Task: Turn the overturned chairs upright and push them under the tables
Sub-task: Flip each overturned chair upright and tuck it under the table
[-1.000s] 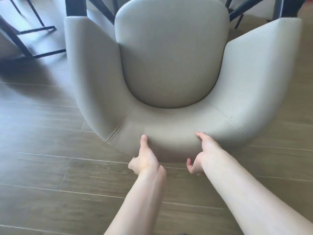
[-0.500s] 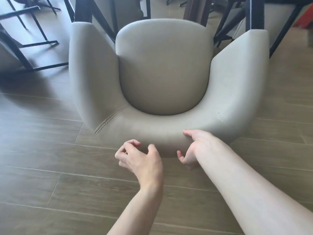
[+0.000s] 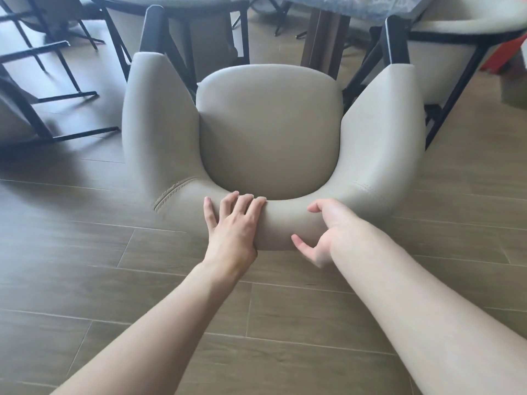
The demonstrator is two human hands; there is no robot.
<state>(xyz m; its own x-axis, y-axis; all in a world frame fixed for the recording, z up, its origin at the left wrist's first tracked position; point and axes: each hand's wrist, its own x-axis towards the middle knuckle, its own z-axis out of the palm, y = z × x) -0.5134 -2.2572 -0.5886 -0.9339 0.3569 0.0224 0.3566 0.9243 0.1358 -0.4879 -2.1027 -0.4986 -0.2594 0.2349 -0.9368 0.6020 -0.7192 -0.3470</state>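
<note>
Both hands (image 3: 232,226) (image 3: 328,232) on upright chair (image 3: 271,132) backrest, table (image 3: 356,5) seemingly ahead.

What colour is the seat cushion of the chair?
Light beige-grey seat cushion, plain, seen in the head view.

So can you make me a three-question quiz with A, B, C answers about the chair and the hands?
1. Where is the left hand?
A. on the curved back of the beige chair
B. on the floor
C. on a table leg

2. What colour are the chair's legs?
A. white
B. black
C. red

3. How does the chair stand?
A. on its side
B. upside down
C. upright, seat facing up

Answers:
1. A, its fingers lie flat on the backrest's top edge.
2. B, dark posts rise at both arm ends.
3. C, the seat cushion faces the camera, and the right hand curls round the backrest.
</note>
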